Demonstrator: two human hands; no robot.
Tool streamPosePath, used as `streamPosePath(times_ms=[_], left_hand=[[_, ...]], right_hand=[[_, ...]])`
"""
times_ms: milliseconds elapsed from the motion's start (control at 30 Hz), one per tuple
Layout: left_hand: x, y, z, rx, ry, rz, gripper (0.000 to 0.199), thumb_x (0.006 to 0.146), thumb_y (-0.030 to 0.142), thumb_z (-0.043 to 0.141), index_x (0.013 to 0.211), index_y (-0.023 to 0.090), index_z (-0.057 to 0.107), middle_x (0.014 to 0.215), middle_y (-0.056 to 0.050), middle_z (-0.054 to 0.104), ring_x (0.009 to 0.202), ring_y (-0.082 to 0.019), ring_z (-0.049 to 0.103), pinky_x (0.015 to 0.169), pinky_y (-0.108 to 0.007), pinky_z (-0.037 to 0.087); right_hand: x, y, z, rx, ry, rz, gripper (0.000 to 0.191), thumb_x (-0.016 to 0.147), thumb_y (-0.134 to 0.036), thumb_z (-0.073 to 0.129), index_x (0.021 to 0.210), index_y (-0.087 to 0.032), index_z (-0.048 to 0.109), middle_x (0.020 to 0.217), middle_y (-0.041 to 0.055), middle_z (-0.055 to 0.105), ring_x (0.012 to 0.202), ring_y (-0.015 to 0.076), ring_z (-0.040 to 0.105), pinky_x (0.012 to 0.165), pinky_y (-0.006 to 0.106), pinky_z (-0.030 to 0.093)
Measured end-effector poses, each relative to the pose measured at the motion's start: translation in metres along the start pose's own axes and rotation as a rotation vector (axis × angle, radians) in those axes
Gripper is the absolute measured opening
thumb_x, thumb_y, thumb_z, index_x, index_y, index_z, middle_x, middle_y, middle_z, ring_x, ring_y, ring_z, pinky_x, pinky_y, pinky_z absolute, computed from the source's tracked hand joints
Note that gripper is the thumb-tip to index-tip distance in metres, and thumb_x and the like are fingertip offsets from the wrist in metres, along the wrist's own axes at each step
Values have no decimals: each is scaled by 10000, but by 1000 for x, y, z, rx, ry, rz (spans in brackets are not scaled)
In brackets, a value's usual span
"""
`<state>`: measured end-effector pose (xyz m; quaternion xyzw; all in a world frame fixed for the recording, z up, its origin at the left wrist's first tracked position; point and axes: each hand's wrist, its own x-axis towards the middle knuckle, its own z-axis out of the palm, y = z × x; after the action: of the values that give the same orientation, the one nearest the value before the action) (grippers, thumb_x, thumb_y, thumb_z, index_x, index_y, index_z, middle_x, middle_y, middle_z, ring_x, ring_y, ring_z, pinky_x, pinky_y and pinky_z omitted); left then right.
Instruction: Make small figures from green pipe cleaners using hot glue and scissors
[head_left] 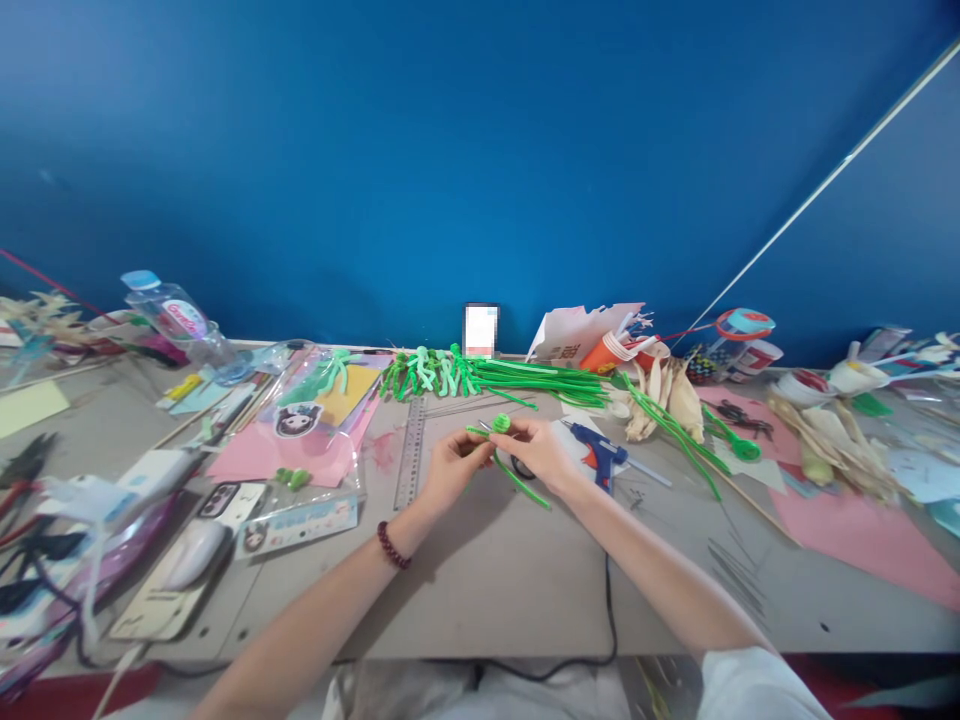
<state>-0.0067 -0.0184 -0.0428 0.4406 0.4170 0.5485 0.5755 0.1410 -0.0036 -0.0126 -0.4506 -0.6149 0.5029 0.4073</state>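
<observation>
My left hand [452, 466], with a dark red bead bracelet at the wrist, pinches a green fuzzy stem above the middle of the table. Close beside it, my right hand [541, 452] has its fingers closed on the same green piece. A coiled green knob [501, 423] sticks up between the fingertips, and a green stem [525, 484] hangs down to the right below them. A small metallic tip shows near the knob; what it belongs to is hidden. Behind the hands lies a bundle of green fuzzy stems [544, 376] with curled, lighter green ends on its left.
A blue glue gun [600, 448] lies right of my hands, its cable running to the front edge. A metal ruler [410, 455] is on the left. Further left are pink paper [251, 452], a phone [232, 500] and a bottle [169, 305]. Dried husks [684, 405] lie at right.
</observation>
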Motion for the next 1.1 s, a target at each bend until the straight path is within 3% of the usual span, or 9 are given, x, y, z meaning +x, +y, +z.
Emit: streamPosePath(times_ms=[267, 500, 800, 1100], left_hand=[[-1, 8, 1, -138, -41, -74, 223, 592, 313, 778, 687, 141, 671, 577, -17, 644, 524, -115, 574, 547, -239, 445], [1, 7, -1, -200, -104, -153, 192, 650, 303, 737, 724, 141, 664, 630, -24, 649, 558, -114, 575, 570, -239, 443], [3, 6, -2, 97, -87, 39, 226, 696, 368, 693, 726, 155, 623, 594, 2, 595, 545, -109, 520, 538, -233, 393], [4, 2, -4, 221, -48, 190, 179, 740, 337, 650, 700, 166, 616, 628, 5, 567, 581, -110, 490, 558, -234, 380]], right_hand=[[0, -3, 2, 135, -12, 23, 218, 675, -363, 682, 741, -156, 662, 694, 18, 667, 646, 156, 603, 631, 270, 467], [5, 5, 1, -13, 48, -73, 173, 703, -343, 645, 696, -170, 654, 674, 0, 644, 666, 156, 584, 650, 268, 451], [6, 2, -2, 92, 46, 48, 280, 646, -439, 691, 624, -163, 647, 619, -4, 603, 609, 134, 525, 616, 264, 413], [6, 1, 2, 190, 66, 143, 311, 567, -469, 737, 565, -170, 654, 555, -12, 574, 565, 117, 487, 583, 254, 384]])
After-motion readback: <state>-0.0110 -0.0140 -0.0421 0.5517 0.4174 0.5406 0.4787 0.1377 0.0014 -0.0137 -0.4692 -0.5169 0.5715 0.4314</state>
